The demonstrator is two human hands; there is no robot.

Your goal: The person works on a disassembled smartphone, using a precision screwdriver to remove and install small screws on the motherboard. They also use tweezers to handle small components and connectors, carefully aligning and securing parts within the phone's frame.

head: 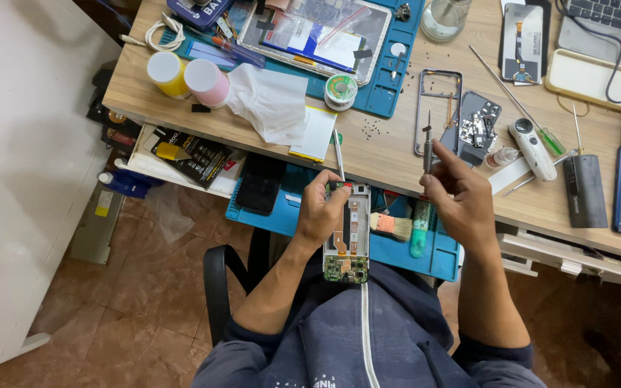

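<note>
With my left hand (320, 215) clamped around the opened phone (347, 233) above my lap and my right hand (461, 197) pinching the screwdriver (428, 142) upright, I should steady the phone against my body before lowering the tip squarely onto a screw.

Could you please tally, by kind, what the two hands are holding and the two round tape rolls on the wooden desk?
Opened phone with bare green circuit board, in left hand: 1
Slim metal screwdriver, in right hand: 1
Tape rolls, one yellow, one pink, on wooden desk: 2
Total: 4
</note>
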